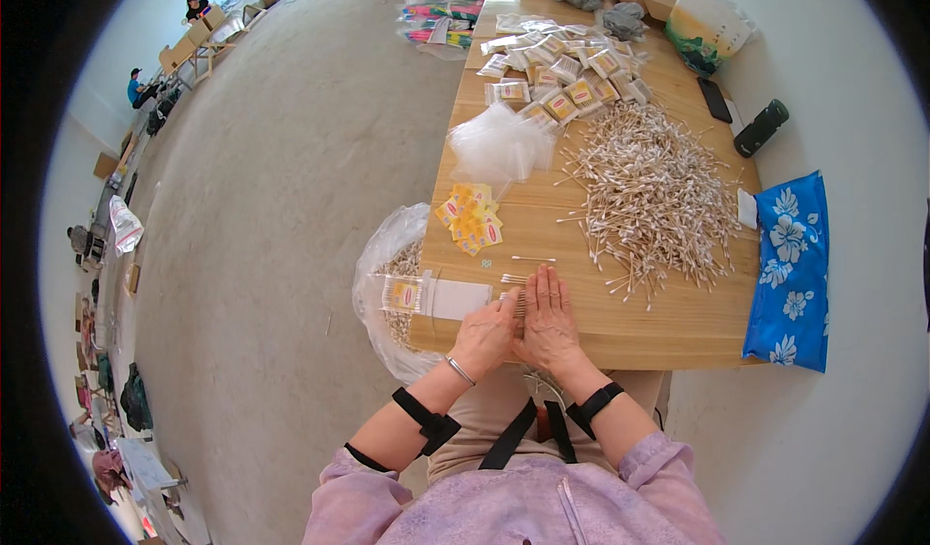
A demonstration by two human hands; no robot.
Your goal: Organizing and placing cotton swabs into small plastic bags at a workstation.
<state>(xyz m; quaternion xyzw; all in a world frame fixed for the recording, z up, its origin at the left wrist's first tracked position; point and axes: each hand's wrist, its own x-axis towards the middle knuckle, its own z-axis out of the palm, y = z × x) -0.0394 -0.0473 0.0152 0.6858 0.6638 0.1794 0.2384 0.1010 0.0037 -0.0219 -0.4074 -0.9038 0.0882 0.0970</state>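
Observation:
At the table's near edge, a small row of cotton swabs (520, 305) lies between my two hands. My left hand (487, 336) is closed, its curled fingers at the left side of the swabs. My right hand (548, 322) lies flat along their right side, fingers stretched out and close together. Just beyond, a single cotton swab (534, 258) lies on the wood. Left of my left hand are a white card (461, 300) and a clear packet of swabs (401, 294) with a yellow label. Part of the row is hidden by my fingers.
A large heap of loose swabs (654, 191) covers the table's right. Yellow label cards (470, 218), clear bags (502, 143) and filled packets (562, 75) lie farther back. A plastic bag of swabs (383, 342) hangs below the left edge. A blue flowered pouch (790, 272) is at right.

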